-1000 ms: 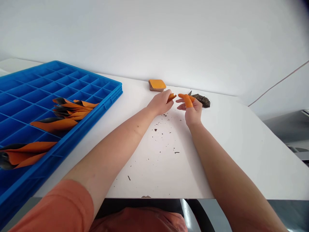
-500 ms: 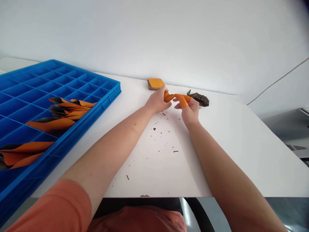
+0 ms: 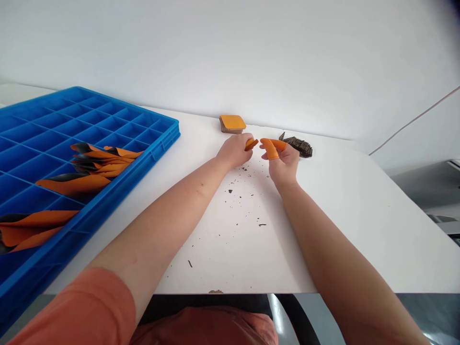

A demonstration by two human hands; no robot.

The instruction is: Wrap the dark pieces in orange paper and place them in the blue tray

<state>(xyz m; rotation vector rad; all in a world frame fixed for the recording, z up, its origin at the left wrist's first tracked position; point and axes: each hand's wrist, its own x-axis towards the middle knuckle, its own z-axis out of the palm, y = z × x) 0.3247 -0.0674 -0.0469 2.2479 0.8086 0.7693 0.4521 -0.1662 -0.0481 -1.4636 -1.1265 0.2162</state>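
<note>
My left hand [image 3: 233, 149] is closed around a small orange sheet [image 3: 251, 144], whose edge shows past the fingers. Close on its right is my right hand [image 3: 282, 160], with orange finger cots [image 3: 270, 148] on thumb and forefinger. Those two tips meet in a pinch, a small gap away from the sheet; anything between them is too small to make out. Behind my left hand lies a stack of orange-topped sheets [image 3: 233, 122] with brown sides. A pile of thin dark strips [image 3: 299, 146] lies just beyond my right hand.
On the left stands a blue compartment tray [image 3: 158, 143]; several curled orange-and-black sheets [image 3: 77, 184] lie in its near compartments. Dark crumbs [image 3: 230, 191] are scattered over the white table [image 3: 359, 215] between my forearms. A white wall [image 3: 230, 57] rises behind the table.
My right fingertips have come away from the orange sheet, leaving a gap. Less of the sheet shows in my left hand, which has turned slightly. The tray and stack stay put.
</note>
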